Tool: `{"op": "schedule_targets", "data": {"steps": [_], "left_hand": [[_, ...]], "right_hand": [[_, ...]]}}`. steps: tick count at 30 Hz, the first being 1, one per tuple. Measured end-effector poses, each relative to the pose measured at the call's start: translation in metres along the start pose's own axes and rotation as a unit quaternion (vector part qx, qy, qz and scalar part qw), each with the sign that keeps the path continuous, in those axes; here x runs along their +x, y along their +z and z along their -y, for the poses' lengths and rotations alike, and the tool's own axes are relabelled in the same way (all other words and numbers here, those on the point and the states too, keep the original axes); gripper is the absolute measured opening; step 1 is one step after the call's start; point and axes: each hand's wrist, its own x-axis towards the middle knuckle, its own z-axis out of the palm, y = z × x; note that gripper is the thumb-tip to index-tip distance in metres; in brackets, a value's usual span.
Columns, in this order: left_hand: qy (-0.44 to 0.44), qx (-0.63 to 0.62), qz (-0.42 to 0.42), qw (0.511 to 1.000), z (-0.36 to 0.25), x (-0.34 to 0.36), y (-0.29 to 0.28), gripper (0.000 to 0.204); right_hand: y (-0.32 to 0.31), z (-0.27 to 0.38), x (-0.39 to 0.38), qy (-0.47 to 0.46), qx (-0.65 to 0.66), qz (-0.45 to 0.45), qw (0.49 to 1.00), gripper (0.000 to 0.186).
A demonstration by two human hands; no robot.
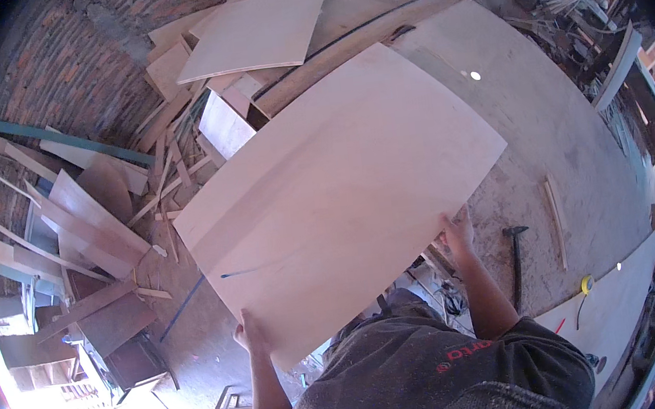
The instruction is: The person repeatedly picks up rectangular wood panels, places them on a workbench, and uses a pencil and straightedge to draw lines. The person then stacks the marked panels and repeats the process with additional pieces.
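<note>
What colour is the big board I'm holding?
The board is pale pinkish tan, plain, seen best in the head view.

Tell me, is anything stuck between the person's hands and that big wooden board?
Nothing visible. The left hand and right hand both grip the near edge of the plywood sheet directly. The hammer lies on the workbench, beside the right hand.

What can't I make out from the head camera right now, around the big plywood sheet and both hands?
- Left hand: fingers hidden behind the large pale plywood sheet; only the knuckles show.
- Right hand: fingertips hidden by the sheet's edge.
- Workbench: the part beneath the sheet is covered.
- Black hammer: lower handle hidden by the right forearm.
- Yellow tape measure: too small for detail.
- Lower left corner: washed out by glare.
</note>
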Motion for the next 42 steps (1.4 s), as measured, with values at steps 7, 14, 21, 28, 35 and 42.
{"op": "schedule_targets", "data": {"steps": [7,14,21,28,35,42], "left_hand": [[-0.004,0.024,0.010,1.000,0.010,0.023,0.001,0.043],[0.007,0.052,0.010,0.999,0.005,0.026,0.008,0.046],[-0.029,0.037,0.018,0.999,0.008,0.026,0.020,0.046],[-0.028,0.002,0.030,0.999,0.016,0.023,0.038,0.042],[-0.023,0.003,0.025,0.999,0.016,0.016,0.055,0.040],[-0.020,0.055,-0.010,0.998,0.014,0.014,0.060,0.045]], "right_hand": [[0.001,-0.045,0.030,-0.103,-0.061,-0.002,0.993,0.082],[0.004,-0.019,0.018,-0.051,-0.032,0.020,0.998,0.082],[-0.003,-0.005,0.029,-0.005,-0.056,0.005,0.998,0.081],[-0.012,-0.001,0.048,-0.023,-0.034,0.001,0.999,0.080],[-0.019,0.005,0.060,-0.025,-0.035,-0.004,0.999,0.081],[-0.018,0.018,0.057,-0.015,-0.037,-0.017,0.999,0.069]]}}
